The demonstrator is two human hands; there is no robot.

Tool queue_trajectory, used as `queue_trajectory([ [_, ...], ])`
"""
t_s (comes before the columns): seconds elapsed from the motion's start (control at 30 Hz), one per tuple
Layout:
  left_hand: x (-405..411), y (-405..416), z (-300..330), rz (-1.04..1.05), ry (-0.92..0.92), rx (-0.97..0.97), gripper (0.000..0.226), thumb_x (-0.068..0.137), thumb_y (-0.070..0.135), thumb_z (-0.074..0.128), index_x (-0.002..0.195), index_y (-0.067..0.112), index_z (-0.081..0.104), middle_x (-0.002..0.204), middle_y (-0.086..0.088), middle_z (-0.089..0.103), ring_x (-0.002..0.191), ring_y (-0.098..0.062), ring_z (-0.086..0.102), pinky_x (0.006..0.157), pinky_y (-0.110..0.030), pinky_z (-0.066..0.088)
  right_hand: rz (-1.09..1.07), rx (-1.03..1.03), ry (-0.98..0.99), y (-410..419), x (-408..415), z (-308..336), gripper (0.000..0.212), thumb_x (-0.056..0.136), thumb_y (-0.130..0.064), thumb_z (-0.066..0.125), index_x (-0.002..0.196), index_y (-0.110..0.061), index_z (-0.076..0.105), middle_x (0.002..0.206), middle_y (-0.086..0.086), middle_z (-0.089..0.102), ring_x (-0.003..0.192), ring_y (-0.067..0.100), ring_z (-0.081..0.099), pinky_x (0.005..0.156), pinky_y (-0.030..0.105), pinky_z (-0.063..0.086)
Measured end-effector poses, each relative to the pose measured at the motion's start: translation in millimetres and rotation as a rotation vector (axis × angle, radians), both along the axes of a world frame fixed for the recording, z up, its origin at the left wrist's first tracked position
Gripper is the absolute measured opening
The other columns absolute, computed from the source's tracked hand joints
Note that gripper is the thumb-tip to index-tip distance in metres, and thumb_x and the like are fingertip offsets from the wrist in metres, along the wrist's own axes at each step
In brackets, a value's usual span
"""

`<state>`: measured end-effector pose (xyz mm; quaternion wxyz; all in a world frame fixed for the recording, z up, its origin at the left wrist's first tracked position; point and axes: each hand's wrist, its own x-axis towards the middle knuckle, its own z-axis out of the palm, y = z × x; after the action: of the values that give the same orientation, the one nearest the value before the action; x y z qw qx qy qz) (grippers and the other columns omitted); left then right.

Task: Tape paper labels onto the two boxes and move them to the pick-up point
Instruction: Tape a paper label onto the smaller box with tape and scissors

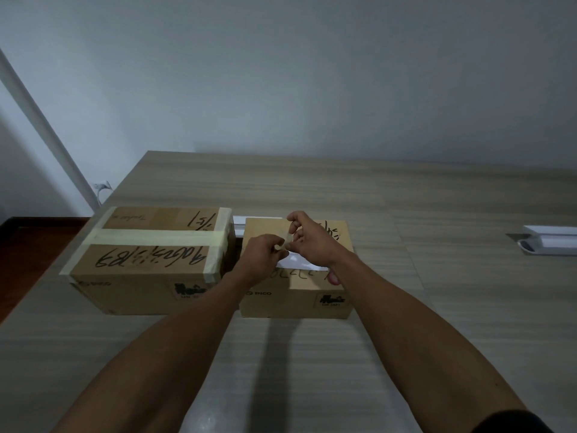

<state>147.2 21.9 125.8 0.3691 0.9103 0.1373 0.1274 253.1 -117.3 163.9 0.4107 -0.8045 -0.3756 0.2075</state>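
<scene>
Both hands (290,245) pinching tape (288,242), above label (293,260)

Dim, cool and grey-blue overall; soft, even illumination with no glare; long dark shadow cast toward the camera across the wooden table (437,307) between the forearms; darker shading on the near faces of the two cardboard boxes (150,289); mild softness and grain throughout; wide-angle bending at the edges, plain in the slanting white pipe (46,126) on the left; fingers slightly blurred.

"PICO" on right box (296,304) front
</scene>
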Motion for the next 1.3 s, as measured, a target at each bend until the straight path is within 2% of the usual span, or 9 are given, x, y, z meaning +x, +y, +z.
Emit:
queue_trajectory([
  [0.1, 1, -1, -2, -0.014, -0.024, 0.009, 0.023, 0.095, 0.016, 0.071, 0.114, 0.003, 0.073, 0.102, -0.013, 0.073, 0.079, -0.017, 0.061, 0.071, -0.03, 0.047, -0.001, -0.003, 0.02, -1, 2, 0, 0.056, 0.092, -0.004, 0.071, 0.138, -0.018, 0.043, 0.111, 0.006, 0.052, 0.082, 0.014, 0.05, 0.078, 0.037, 0.052],
  [0.2, 3, 0, 0, -0.023, -0.047, 0.002, 0.014, 0.095, 0.014, 0.071, 0.102, 0.003, 0.075, 0.084, -0.011, 0.071, 0.069, -0.02, 0.057, 0.069, -0.039, 0.05, 0.003, -0.006, -0.001, -1, 2, -4, 0.047, 0.096, -0.004, 0.067, 0.135, -0.017, 0.044, 0.093, 0.002, 0.049, 0.076, 0.015, 0.046, 0.072, 0.035, 0.046],
  [0.27, 4, 2, 1, -0.03, -0.051, 0.003, 0.012, 0.095, 0.014, 0.071, 0.1, 0.004, 0.075, 0.078, -0.006, 0.067, 0.065, -0.015, 0.053, 0.066, -0.036, 0.047, -0.011, 0.006, 0.016, -1, 2, -4, 0.049, 0.096, -0.005, 0.067, 0.136, -0.018, 0.042, 0.098, 0.001, 0.049, 0.076, 0.015, 0.046, 0.072, 0.035, 0.047],
  [0.4, 4, 4, 3, -0.044, -0.049, 0.0, 0.014, 0.095, 0.015, 0.071, 0.104, 0.006, 0.076, 0.08, -0.001, 0.064, 0.066, -0.004, 0.052, 0.066, -0.028, 0.04, -0.007, 0.021, 0.041, 1, 2, 0, 0.057, 0.095, -0.006, 0.069, 0.139, -0.021, 0.038, 0.12, 0.0, 0.049, 0.076, 0.016, 0.048, 0.07, 0.034, 0.049],
  [0.6, 4, 2, 2, -0.041, -0.046, -0.021, 0.011, 0.095, 0.014, 0.072, 0.1, 0.007, 0.077, 0.082, -0.006, 0.071, 0.071, -0.017, 0.061, 0.071, -0.037, 0.051, -0.002, 0.006, 0.036, 2, 2, -1, 0.056, 0.095, -0.004, 0.068, 0.139, -0.021, 0.038, 0.118, 0.001, 0.049, 0.076, 0.016, 0.046, 0.067, 0.033, 0.047],
  [0.83, 1, -2, 1, -0.068, -0.04, -0.021, 0.009, 0.095, 0.012, 0.07, 0.094, 0.004, 0.075, 0.074, -0.011, 0.069, 0.062, -0.017, 0.053, 0.065, -0.04, 0.05, 0.023, -0.029, 0.055, 0, 5, -2, 0.058, 0.093, -0.001, 0.068, 0.138, -0.021, 0.037, 0.118, 0.003, 0.047, 0.078, 0.015, 0.045, 0.067, 0.03, 0.046],
  [0.97, 1, -3, 4, -0.066, -0.039, -0.033, 0.009, 0.095, 0.011, 0.07, 0.095, 0.004, 0.076, 0.071, -0.011, 0.067, 0.058, -0.012, 0.047, 0.063, -0.035, 0.044, 0.022, -0.019, 0.056, -1, 3, -2, 0.057, 0.096, -0.002, 0.066, 0.14, -0.019, 0.035, 0.111, 0.003, 0.044, 0.076, 0.014, 0.044, 0.066, 0.028, 0.045],
  [1.1, 1, -3, 8, -0.065, -0.02, -0.03, 0.012, 0.096, 0.01, 0.07, 0.104, 0.003, 0.075, 0.073, 0.0, 0.061, 0.06, -0.002, 0.05, 0.065, -0.026, 0.04, 0.005, -0.009, 0.059, -1, 3, -4, 0.059, 0.096, -0.006, 0.066, 0.142, -0.022, 0.033, 0.123, 0.001, 0.044, 0.079, 0.017, 0.046, 0.067, 0.03, 0.047],
  [1.3, -1, 0, 8, -0.064, 0.003, -0.038, 0.011, 0.096, 0.01, 0.069, 0.101, 0.001, 0.074, 0.064, 0.007, 0.054, 0.055, -0.004, 0.046, 0.061, -0.026, 0.038, 0.042, -0.028, 0.063, 3, 5, -4, 0.057, 0.096, -0.004, 0.065, 0.14, -0.022, 0.033, 0.119, -0.002, 0.044, 0.076, 0.016, 0.044, 0.066, 0.031, 0.046],
])
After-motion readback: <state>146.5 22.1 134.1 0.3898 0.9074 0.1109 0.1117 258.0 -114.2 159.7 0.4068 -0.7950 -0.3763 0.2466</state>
